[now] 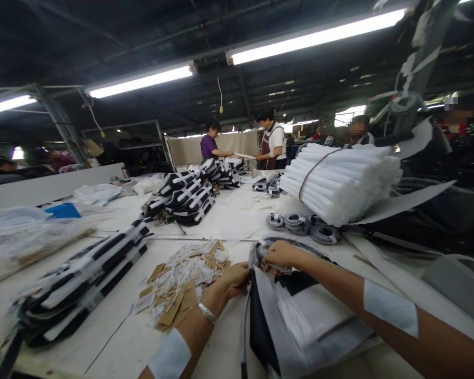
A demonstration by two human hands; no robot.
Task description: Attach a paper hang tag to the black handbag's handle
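Hands: left hand (233,279) and right hand (281,255) meet at the top edge of the black-and-white fabric piece (300,321); both are pinched shut on it.
Fabric: lies on the table (114,342) just below the hands, its long axis running from the grip back toward the person; the right hand sits higher on it.
Tags: heap of paper tags (181,284) just beside the left hand.
Middle: grey tape rolls (300,223); striped bundles (82,287).
Far: bound white stack (339,181); two people (240,145) at the table's end.
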